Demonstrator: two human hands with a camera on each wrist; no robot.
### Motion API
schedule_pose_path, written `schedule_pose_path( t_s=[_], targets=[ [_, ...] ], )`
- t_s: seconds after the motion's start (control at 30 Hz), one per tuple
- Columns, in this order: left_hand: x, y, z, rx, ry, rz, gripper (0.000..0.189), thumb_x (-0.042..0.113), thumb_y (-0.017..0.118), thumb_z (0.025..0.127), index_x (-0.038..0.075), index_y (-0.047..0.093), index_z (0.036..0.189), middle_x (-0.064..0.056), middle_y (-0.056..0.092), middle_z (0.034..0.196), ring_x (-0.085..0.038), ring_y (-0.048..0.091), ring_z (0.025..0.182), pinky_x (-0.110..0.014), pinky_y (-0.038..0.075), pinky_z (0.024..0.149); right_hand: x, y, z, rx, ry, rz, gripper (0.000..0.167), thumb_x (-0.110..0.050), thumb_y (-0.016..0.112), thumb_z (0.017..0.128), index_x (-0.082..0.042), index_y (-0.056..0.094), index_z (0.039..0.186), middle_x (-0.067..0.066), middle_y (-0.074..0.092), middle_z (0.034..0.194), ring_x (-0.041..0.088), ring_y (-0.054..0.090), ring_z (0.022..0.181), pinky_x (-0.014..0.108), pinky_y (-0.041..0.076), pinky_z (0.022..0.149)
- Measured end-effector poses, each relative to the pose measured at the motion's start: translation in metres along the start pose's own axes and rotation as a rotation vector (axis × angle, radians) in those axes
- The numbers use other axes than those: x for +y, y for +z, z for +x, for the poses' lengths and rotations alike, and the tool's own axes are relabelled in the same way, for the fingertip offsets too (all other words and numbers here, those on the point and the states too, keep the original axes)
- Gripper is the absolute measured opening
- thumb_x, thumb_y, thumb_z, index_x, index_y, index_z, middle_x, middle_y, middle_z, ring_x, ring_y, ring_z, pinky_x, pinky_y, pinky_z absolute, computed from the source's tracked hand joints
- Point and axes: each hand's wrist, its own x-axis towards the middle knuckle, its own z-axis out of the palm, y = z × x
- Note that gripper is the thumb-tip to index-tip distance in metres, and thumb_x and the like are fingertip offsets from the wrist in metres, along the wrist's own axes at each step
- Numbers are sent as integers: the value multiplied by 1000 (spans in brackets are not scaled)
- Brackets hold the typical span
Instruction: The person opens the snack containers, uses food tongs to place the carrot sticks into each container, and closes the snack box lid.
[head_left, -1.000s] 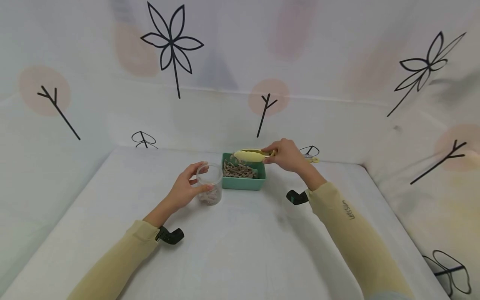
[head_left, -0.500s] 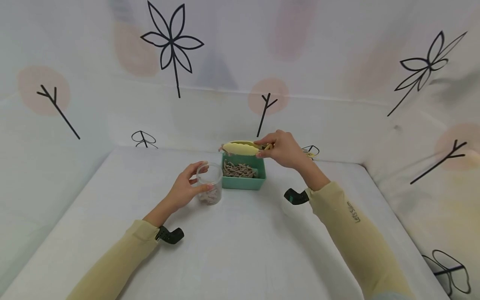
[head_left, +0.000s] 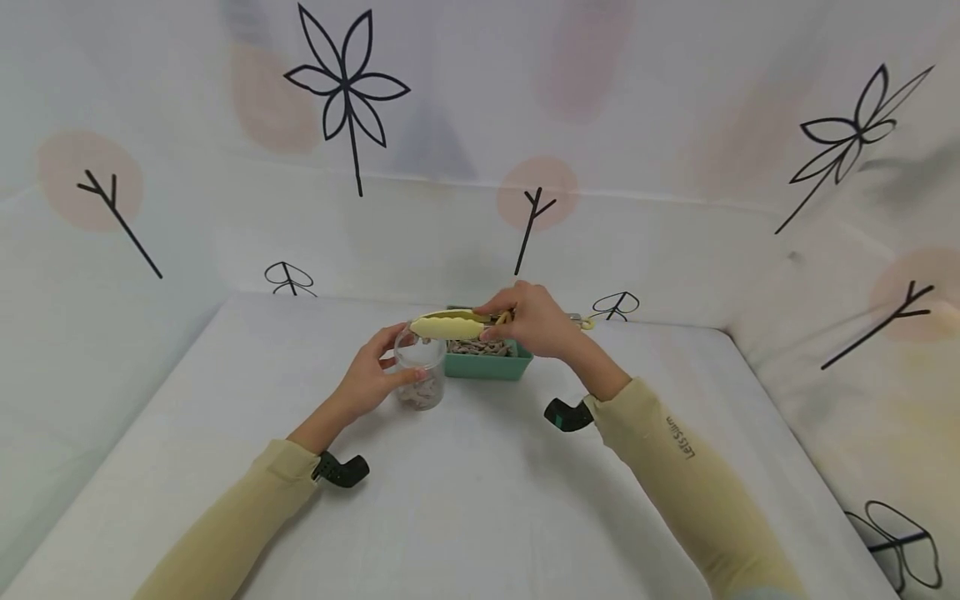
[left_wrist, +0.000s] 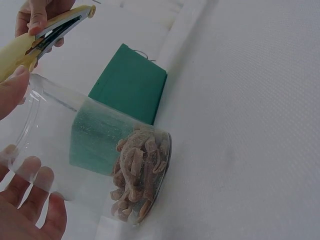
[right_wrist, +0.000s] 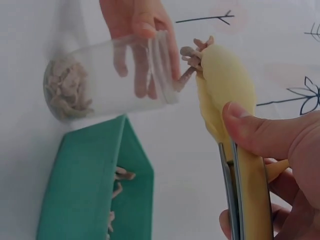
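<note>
Left hand (head_left: 367, 377) grips a clear plastic jar (right_wrist: 106, 80); right hand (head_left: 534, 321) squeezes yellow tongs (right_wrist: 231, 82), whose protruding brown strips (right_wrist: 194, 56) might catch the rim (right_wrist: 162, 75) and fall

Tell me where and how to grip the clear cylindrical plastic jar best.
Probably grip the jar by its round upper wall from the left, as the left hand does: it stands upright, with a green rectangular plastic box at its right and yellow-and-metal tongs at its open mouth.

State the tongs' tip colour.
The tongs' tips are pale yellow, clearest in the right wrist view.
</note>
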Motion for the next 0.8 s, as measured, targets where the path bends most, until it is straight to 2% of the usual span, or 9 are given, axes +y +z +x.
schedule_pose_path(
  t_s=[0.13,0.37,0.8],
  targets=[
    [-1,0,0,-5,-2,-8,78,21,79,88,9,37,151,-13,47,145,-32,41,135,-55,37,110,1,5,1,-12,-2,-25,33,-15,84,82,-11,77,114,0,72,103,22,47,80,35,42,66],
    [-1,0,0,-11,4,-32,78,19,80,87,9,37,151,-11,46,146,-30,41,135,-54,36,110,0,8,2,-10,-49,-105,35,-15,86,79,-9,77,113,2,74,105,20,47,81,35,36,72],
    [-2,0,0,-8,13,-13,77,20,80,87,10,38,151,-10,45,148,-30,41,135,-54,37,109,2,8,0,-38,-48,-131,42,-16,87,78,-9,75,117,0,72,109,17,50,88,36,38,76]
  ],
)
